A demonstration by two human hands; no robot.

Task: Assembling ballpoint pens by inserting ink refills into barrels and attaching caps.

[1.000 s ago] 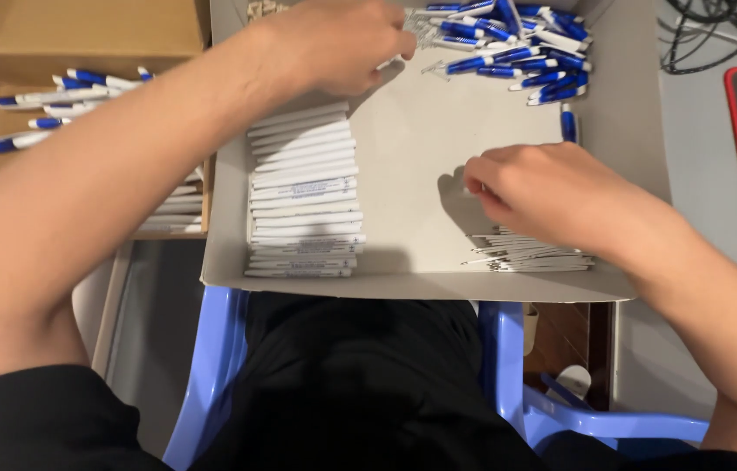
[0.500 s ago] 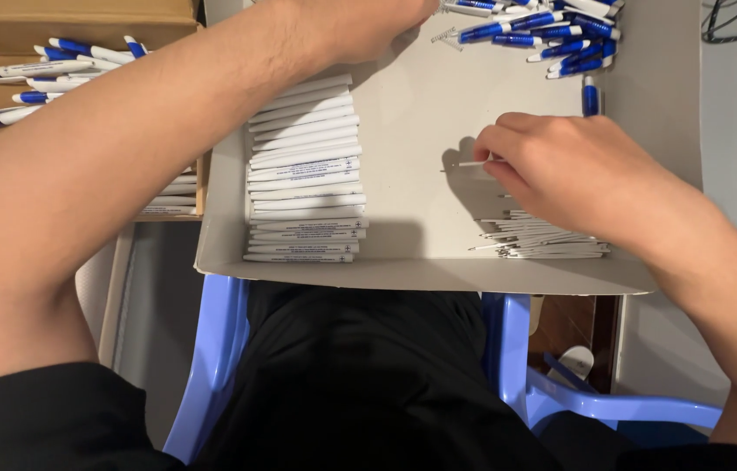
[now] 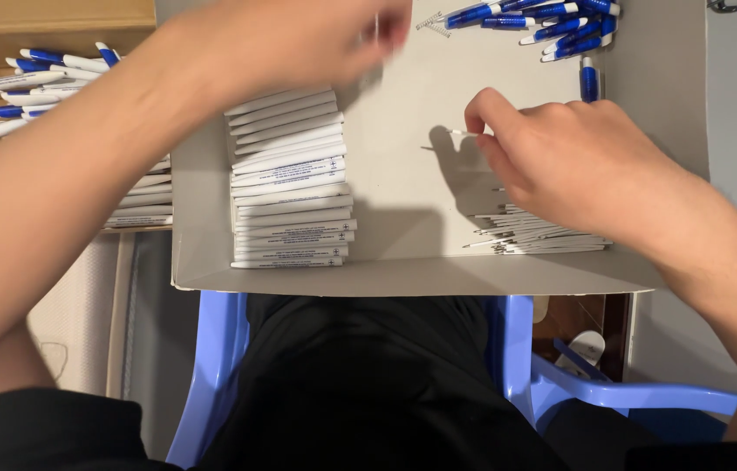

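Since the frame half a second back, both hands have shifted: the right hand (image 3: 573,161) has lifted off the low pile of thin white refills (image 3: 539,237) and now hovers just above it at centre right, while the left hand (image 3: 299,39) has swung further across the top of the frame and shows as a blur.

That right hand pinches one thin white refill (image 3: 454,133) between thumb and forefinger, its tip poking out to the left over the bare grey cardboard sheet (image 3: 403,187). A second slim piece lies on the sheet just below that tip. What the left hand holds cannot be made out; its fingers look curled, with something pale and smeared at the fingertips near the top centre.

Left of centre, a neat stack of white pen barrels (image 3: 290,183) lies in rows on the sheet, directly under the left forearm. More white barrels (image 3: 137,196) sit beside it past the sheet's left edge. Assembled blue-and-white pens (image 3: 552,22) are heaped in the upper right corner, with one blue piece (image 3: 589,80) lying apart just below them, near the right hand's knuckles. Another cluster of blue-and-white pens (image 3: 15,87) lies in the brown cardboard box (image 3: 46,22) at upper left.

Along the bottom, a light blue plastic chair (image 3: 220,349) frames the person's dark-clothed lap.
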